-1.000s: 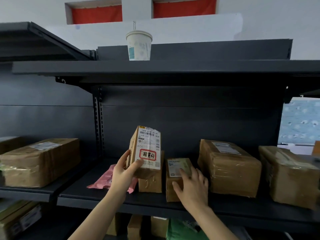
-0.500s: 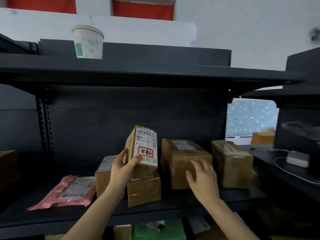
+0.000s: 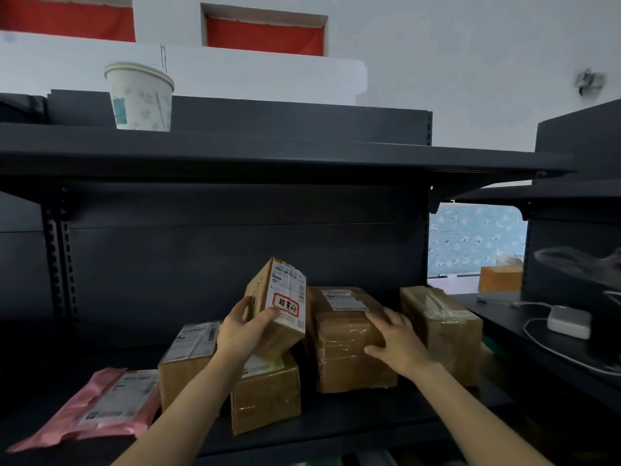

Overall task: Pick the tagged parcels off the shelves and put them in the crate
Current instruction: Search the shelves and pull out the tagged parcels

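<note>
The left hand [image 3: 242, 326] grips the small tagged carton [image 3: 277, 306] above the shelf [image 3: 336, 428], tilted so its red-bordered tag faces the camera, probably for checking. The right hand [image 3: 398, 341] rests open-fingered on the large taped parcel [image 3: 349, 344], holding nothing. No crate is visible.

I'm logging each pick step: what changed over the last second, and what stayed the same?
The right hand moved right, off the small box onto the large taped box. The view swung right as well. The left hand still holds the red-tagged parcel tilted above the shelf; nothing was released.
</note>
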Demonstrator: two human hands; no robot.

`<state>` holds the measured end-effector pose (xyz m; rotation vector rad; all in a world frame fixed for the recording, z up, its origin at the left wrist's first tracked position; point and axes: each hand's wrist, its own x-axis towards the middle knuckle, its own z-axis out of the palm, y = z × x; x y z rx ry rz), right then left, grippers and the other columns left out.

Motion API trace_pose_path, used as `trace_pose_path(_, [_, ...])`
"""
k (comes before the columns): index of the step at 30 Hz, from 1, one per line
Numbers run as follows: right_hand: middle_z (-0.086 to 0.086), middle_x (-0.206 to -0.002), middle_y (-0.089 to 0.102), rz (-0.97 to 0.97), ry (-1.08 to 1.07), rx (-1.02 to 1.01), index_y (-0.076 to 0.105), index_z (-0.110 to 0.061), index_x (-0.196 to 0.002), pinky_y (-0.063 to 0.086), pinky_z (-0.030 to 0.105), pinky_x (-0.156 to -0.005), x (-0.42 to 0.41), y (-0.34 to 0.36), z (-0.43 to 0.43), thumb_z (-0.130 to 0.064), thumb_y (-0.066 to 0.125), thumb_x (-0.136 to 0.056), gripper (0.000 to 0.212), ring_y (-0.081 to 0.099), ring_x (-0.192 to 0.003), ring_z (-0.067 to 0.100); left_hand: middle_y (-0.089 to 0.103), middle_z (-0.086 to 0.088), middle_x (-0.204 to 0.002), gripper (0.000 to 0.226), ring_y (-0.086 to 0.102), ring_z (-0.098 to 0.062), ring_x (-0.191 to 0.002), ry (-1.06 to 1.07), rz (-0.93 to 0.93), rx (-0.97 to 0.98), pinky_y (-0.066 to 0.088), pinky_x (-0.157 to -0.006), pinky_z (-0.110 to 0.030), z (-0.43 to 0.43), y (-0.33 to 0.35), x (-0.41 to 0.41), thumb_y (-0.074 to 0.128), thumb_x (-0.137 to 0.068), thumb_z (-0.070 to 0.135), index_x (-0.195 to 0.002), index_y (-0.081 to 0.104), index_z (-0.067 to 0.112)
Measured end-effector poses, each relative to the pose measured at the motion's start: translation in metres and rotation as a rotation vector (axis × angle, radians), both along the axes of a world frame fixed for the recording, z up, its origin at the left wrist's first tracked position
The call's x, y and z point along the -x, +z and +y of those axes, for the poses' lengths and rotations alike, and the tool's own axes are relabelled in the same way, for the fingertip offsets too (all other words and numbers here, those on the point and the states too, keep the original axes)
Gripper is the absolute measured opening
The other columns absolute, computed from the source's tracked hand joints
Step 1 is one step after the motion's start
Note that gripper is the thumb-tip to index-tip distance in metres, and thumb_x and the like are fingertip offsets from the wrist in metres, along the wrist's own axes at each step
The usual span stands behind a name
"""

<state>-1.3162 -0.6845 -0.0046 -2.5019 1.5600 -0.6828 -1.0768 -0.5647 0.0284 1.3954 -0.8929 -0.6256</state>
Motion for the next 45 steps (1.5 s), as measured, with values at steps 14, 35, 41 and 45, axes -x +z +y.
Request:
trace_pose_path(14, [0.013, -0.123, 0.055, -0.188, -0.006, 0.441, 0.061, -0.023, -0.114, 0.051, 0.042, -0.084, 0.009, -0.074, 0.031, -0.012, 0.085, -0.061, 0.059, 0.049, -0.118, 0.037, 0.058, -0.008, -0.126, 0.072, 0.062, -0.027, -0.107, -0.092, 0.152, 0.047, 0.052, -0.092, -0.049, 0.008, -0.018, -0.012, 0.071, -0.076, 0.035, -0.14, 0.039, 0.024])
trace_pose_path(35, [0.01, -0.139, 0.046, -0.158, 0.016, 0.402, 0.052, -0.02, -0.132, 0.043, 0.038, -0.1, 0.012, -0.058, 0.041, -0.019, 0.067, -0.083, 0.052, 0.044, -0.129, 0.029, 0.056, -0.008, -0.128, 0.07, 0.058, -0.027, -0.112, -0.104, 0.159, 0.107, 0.048, -0.098, -0.048, 0.025, -0.02, -0.005, 0.07, -0.079, 0.03, -0.141, 0.038, 0.021])
trace_pose_path(41, [0.003, -0.145, 0.037, -0.221, -0.023, 0.335, 0.038, -0.018, -0.141, 0.035, 0.029, -0.106, 0.021, -0.042, 0.061, -0.029, 0.056, -0.09, 0.055, 0.036, -0.133, 0.018, 0.055, -0.006, -0.129, 0.067, 0.055, -0.022, -0.112, -0.115, 0.077, 0.147, 0.049, -0.088, -0.033, 0.022, -0.017, 0.014, 0.068, -0.081, 0.028, -0.141, 0.038, 0.019])
trace_pose_path(45, [0.002, -0.144, 0.036, -0.24, -0.096, 0.32, 0.035, -0.018, -0.141, 0.034, 0.028, -0.106, 0.036, -0.032, 0.07, -0.032, 0.052, -0.092, 0.054, 0.033, -0.133, 0.016, 0.055, -0.005, -0.128, 0.065, 0.055, -0.015, -0.103, -0.151, 0.026, 0.179, 0.045, -0.071, -0.019, 0.02, -0.012, 0.032, 0.066, -0.083, 0.025, -0.141, 0.037, 0.02])
